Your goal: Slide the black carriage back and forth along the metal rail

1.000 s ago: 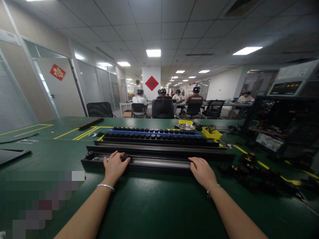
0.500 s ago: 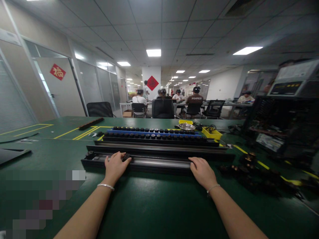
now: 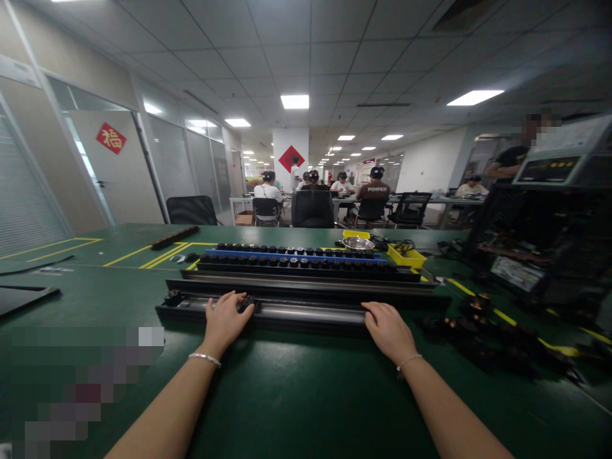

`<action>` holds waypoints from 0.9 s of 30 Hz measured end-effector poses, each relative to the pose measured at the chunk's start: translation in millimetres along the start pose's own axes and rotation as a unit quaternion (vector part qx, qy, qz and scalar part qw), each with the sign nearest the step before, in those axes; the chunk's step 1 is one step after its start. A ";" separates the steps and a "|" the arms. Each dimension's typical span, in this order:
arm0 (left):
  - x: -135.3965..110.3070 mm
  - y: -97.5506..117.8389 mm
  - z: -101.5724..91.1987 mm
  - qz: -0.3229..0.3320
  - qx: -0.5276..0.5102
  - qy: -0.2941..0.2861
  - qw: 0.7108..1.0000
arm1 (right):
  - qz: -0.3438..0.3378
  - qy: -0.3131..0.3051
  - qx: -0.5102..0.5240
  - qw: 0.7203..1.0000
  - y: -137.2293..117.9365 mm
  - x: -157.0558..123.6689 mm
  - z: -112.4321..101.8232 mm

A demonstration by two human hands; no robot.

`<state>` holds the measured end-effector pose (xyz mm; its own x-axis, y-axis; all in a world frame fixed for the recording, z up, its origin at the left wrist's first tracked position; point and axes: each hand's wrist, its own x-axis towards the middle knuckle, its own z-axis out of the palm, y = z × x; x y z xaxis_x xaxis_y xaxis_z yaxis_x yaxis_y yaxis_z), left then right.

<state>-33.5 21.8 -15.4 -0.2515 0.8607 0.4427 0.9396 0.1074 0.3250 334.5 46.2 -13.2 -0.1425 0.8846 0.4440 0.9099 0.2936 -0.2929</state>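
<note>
The left hand (image 3: pixel 227 322) is sliding a tiny bit to the right along the long black rail (image 3: pixel 310 312), and the small black part (image 3: pixel 248 301) is going with it. Far back, a standing person (image 3: pixel 295 171) is moving right, in front of a red diamond (image 3: pixel 288 156). Another person (image 3: pixel 504 162) is now showing behind the grey machine (image 3: pixel 549 169).

The left hand is pinching the small black part, which is sitting on the rail, left of its middle. The right hand (image 3: pixel 391 330) is resting its fingers on the rail's right end; I cannot tell if it is gripping.

The rail is lying across the green worktop (image 3: pixel 306 389). Behind it, another long rail (image 3: pixel 306 280) and a blue strip (image 3: pixel 294 255) are lying. Yellow lines (image 3: pixel 128 255) are marking the green top. A yellow box (image 3: pixel 412 259) is standing near a round metal dish (image 3: pixel 358 243). Dark parts (image 3: pixel 507 347) are lying in a pile on the right.

In the room, people are sitting at a far worktop (image 3: pixel 444 205), black chairs (image 3: pixel 313 209) are standing near it, and bright lights (image 3: pixel 295 102) are shining above. A red sign (image 3: pixel 111 138) is hanging on the door (image 3: pixel 122 182).
</note>
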 end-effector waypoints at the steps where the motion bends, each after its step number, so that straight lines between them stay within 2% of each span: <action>1: 0.1 -0.3 -0.1 0.001 -0.003 -0.001 1.000 | -0.001 0.001 -0.001 1.000 0.1 -0.1 0.2; 13: 1.4 -6.0 1.4 0.032 -0.025 -0.009 0.999 | -0.010 0.010 -0.009 1.000 1.7 0.9 2.7; 27: 1.4 -4.6 -1.1 0.036 -0.024 -0.016 0.999 | -0.008 0.015 0.000 1.000 1.6 0.4 2.5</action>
<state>-38.4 21.9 -15.3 -0.1751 0.8807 0.4400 0.9424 0.0206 0.3337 335.0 48.0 -15.6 -0.1456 0.8688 0.4733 0.9076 0.3077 -0.2856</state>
